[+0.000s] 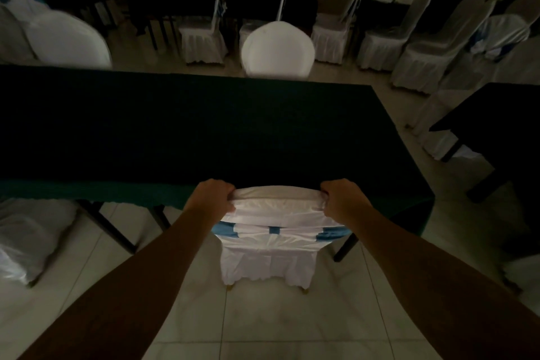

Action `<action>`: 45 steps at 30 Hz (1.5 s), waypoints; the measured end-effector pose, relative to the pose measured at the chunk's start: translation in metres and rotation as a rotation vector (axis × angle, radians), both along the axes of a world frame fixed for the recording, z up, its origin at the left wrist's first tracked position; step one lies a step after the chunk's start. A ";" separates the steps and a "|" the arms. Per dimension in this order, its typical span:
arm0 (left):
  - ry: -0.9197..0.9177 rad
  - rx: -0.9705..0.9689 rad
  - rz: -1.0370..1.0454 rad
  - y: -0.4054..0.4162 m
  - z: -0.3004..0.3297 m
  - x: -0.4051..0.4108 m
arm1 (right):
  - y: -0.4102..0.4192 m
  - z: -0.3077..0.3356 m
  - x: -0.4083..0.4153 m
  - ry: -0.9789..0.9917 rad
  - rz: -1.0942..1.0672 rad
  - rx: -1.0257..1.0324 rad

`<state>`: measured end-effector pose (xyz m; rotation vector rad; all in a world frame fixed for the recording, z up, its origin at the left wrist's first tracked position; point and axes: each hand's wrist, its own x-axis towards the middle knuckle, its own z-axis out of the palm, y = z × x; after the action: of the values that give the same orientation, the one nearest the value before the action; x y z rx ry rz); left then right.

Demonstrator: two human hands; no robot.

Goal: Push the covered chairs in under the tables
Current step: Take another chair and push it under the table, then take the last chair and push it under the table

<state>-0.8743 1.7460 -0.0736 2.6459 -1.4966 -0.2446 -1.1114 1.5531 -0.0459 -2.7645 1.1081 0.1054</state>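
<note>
A white-covered chair [271,242] with a blue sash across its back stands right in front of me. Its top rail lies at the near edge of the long table under a dark green cloth [175,131]. My left hand [211,196] grips the left corner of the chair's back. My right hand [342,197] grips the right corner. The seat is hidden under the table; the skirt and two gold feet show on the tiled floor.
Another covered chair [32,240] sits at the near left, partly under the same table. Two white chair backs [277,50] rise beyond the far edge. More covered chairs and dark tables [496,114] fill the back and right. Black table legs [346,245] flank the chair.
</note>
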 end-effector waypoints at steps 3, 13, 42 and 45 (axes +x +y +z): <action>0.015 -0.001 0.037 0.000 0.000 -0.002 | 0.000 -0.001 -0.001 0.004 0.003 0.003; 0.043 -0.044 0.045 0.007 -0.007 -0.012 | -0.004 -0.008 -0.007 -0.002 0.116 -0.050; 0.034 -0.257 1.119 0.512 0.017 -0.044 | 0.375 0.019 0.228 -0.208 1.005 0.160; 0.017 -0.277 1.154 0.577 0.024 -0.029 | 0.440 0.018 0.256 -0.205 1.045 0.180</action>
<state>-0.9035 2.3232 -0.0492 2.7367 0.1528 0.0442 -0.8550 1.9934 -0.0277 -2.7723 -0.4356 0.0341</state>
